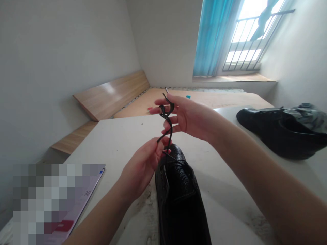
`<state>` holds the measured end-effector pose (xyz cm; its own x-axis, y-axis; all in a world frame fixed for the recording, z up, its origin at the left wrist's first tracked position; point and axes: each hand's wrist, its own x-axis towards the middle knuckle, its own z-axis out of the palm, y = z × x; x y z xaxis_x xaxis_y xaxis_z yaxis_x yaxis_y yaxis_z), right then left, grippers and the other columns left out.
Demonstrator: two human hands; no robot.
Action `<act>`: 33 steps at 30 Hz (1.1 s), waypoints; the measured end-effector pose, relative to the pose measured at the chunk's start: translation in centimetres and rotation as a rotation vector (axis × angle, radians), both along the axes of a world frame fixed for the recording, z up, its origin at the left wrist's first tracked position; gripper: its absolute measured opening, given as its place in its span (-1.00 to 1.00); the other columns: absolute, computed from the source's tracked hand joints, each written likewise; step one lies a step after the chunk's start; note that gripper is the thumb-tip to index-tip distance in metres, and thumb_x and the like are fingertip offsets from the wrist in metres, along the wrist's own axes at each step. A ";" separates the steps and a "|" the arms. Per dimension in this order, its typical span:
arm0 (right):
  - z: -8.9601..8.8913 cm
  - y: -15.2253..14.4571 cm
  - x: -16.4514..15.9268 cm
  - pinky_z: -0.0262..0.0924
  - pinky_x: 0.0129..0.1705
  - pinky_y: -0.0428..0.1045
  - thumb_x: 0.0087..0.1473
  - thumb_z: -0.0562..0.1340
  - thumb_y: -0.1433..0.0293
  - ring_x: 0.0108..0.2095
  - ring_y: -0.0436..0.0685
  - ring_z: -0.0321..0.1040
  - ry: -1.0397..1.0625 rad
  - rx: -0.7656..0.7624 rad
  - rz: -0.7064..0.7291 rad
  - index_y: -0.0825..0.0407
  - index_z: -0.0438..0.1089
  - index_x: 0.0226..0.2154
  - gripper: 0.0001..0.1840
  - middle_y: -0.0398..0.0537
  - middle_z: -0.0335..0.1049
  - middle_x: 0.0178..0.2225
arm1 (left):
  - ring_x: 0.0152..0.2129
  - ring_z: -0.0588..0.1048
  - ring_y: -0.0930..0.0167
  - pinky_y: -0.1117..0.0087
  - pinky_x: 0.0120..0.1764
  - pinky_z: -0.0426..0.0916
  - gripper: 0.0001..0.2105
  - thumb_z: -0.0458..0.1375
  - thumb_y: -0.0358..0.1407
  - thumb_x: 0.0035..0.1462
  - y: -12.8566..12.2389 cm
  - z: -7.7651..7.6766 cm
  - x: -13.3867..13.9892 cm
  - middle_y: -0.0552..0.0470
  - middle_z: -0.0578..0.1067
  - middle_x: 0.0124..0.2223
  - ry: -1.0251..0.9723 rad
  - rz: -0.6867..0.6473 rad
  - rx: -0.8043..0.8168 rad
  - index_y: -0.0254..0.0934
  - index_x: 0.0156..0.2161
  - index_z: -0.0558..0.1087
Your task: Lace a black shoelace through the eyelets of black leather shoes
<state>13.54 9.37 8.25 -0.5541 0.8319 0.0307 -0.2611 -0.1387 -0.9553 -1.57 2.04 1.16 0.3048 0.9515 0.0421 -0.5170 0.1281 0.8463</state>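
A white table (122, 136) carries everything. A black leather shoe (178, 197) lies on it, toe pointing away, with a second shoe (276, 132) well apart at the right. From the near shoe a black lace (167, 119) is drawn upward. It is looped around the fingers of the right hand (189, 117) and pinched lower down by the left hand (143, 166). No finished knot is seen; judged from this, the tying is only begun.

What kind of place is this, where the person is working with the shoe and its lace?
Probably a plain room in a home or dormitory: a bare wooden bed frame lies along the wall, a blue curtain hangs by a barred window, and the black shoe rests on a white table.
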 end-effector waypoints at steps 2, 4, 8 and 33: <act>-0.6 0.8 0.2 0.45 -0.41 -0.02 0.24 0.16 0.23 -0.48 0.00 0.42 -0.064 -0.028 -0.013 0.03 0.38 -0.17 -0.77 0.04 0.40 0.05 | -0.25 0.41 0.41 0.40 -0.14 0.38 -0.68 0.08 -0.22 0.27 0.4 -0.1 -0.1 0.01 0.43 -0.20 -0.081 0.061 -0.056 -0.29 -0.51 0.35; -1.0 1.6 0.4 0.40 -0.49 -0.12 0.23 0.18 0.34 -0.43 -0.02 0.45 -0.090 -0.079 -0.051 0.04 0.38 -0.15 -0.83 0.02 0.40 0.05 | -0.27 0.42 0.43 0.41 -0.14 0.40 -0.67 0.05 -0.26 0.28 0.7 0.0 -0.2 0.01 0.42 -0.24 -0.136 0.104 -0.102 -0.29 -0.52 0.34; -1.7 3.2 1.0 0.09 -0.74 -0.25 0.19 0.23 0.41 -0.65 -0.18 0.18 -0.093 -0.155 -0.124 0.08 0.41 -0.23 -0.90 -0.02 0.49 -0.12 | -0.44 0.41 0.48 0.40 -0.20 0.43 -0.67 -0.03 -0.32 0.32 1.1 0.9 -1.3 0.09 0.32 -0.44 -0.296 0.154 -0.097 -0.29 -0.51 0.29; 4.3 2.4 7.4 0.11 -0.48 -0.31 0.27 -0.03 0.56 -0.60 -0.26 0.16 0.115 0.035 -0.519 0.01 0.27 -0.56 -0.58 -0.31 0.19 -0.64 | -0.74 0.01 0.59 0.58 -0.65 0.02 -0.66 -0.17 -0.37 0.42 0.9 6.3 -9.9 0.21 -0.04 -0.61 -0.106 0.653 0.348 -0.25 -0.36 0.36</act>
<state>20.92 11.75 12.51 -0.0612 0.9931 0.0997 -0.3901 0.0681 -0.9182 -11.52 2.97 7.48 -0.3398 0.8641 0.3715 -0.4771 -0.4987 0.7236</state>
